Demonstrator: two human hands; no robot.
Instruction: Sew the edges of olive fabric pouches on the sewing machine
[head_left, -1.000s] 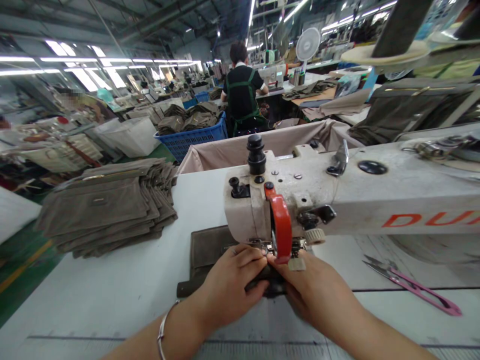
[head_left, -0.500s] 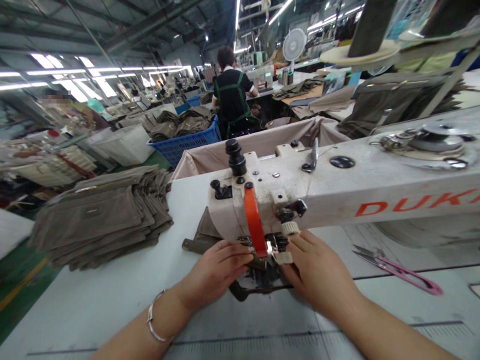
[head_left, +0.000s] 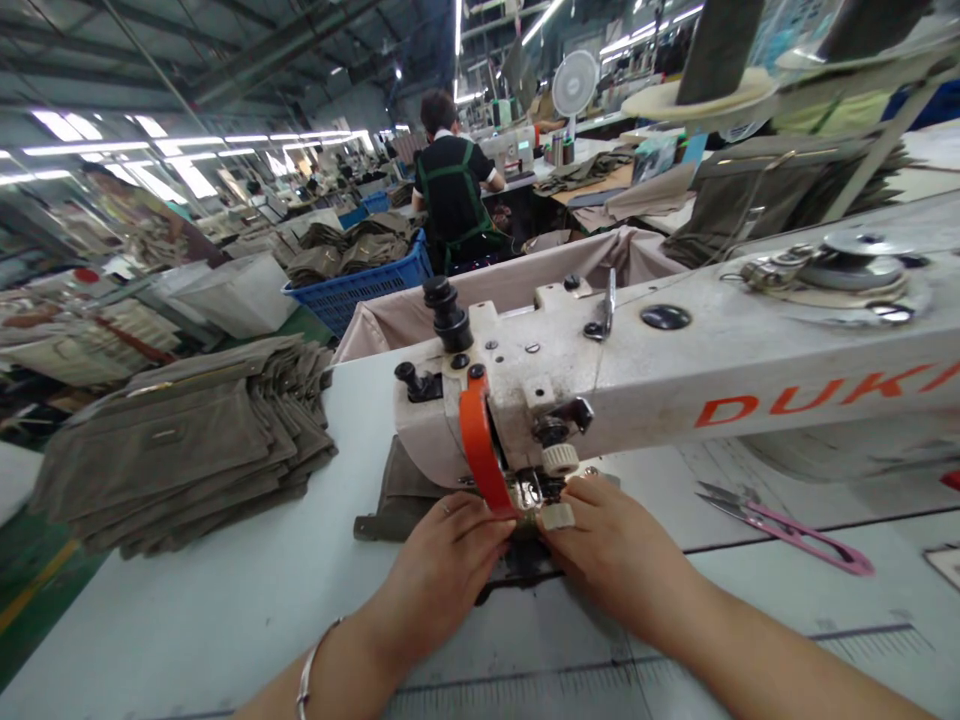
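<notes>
Our left hand and right hand sit either side of the presser foot, fingers bent and mostly closed in at the dark fabric piece; we can't tell if either one's actually pinching it or just pressing. That piece lies on the counter under the head of the sewing machine, with part sticking out to the left. For a neat job, we'd go light: flatten it, steer evenly from both sides, no yanking. Left fingertips are super close to the red guard, so we'd watch they don't slip under the foot.
</notes>
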